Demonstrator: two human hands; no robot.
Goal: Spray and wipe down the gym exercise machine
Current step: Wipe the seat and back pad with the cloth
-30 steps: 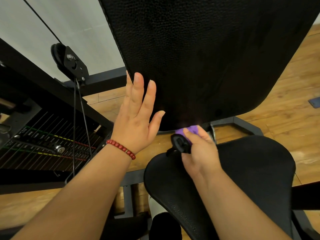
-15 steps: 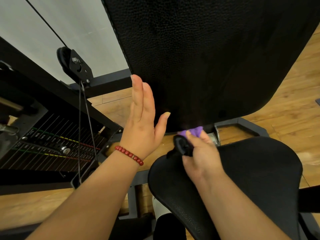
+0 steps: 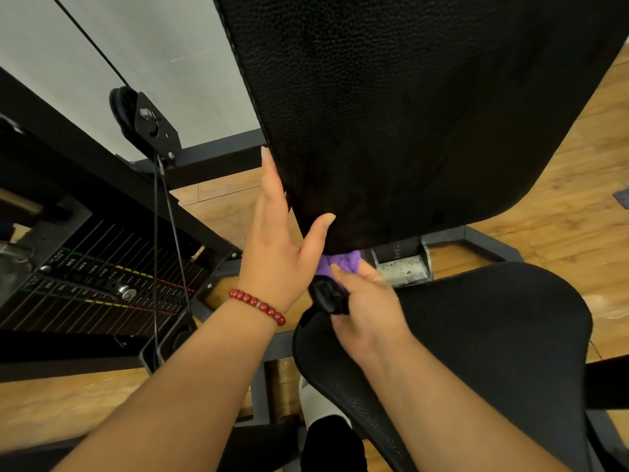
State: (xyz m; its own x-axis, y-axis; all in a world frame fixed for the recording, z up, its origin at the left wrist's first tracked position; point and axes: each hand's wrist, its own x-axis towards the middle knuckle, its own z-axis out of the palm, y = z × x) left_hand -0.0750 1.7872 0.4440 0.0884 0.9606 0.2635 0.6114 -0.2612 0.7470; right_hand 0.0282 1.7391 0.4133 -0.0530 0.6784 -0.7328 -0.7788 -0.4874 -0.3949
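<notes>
Two hands: both are working at the bottom edge of the back pad, just beside each other; whether they are touching cannot be told.
Left hand: is lying with straight fingers along the pad's left edge, its thumb spreading onto the black face, holding nothing.
Right hand: is gripping a purple cloth and a black object of a kind I cannot tell, its fingers curling round both.
Purple cloth: is bunching against the pad's lowest edge, between the two hands.
Seat pad: is sitting below, with the right forearm crossing over it.
Bracelet: red beads are circling the left wrist.
Weight stack: is standing at the left, a cable hanging from the pulley in front of it.
</notes>
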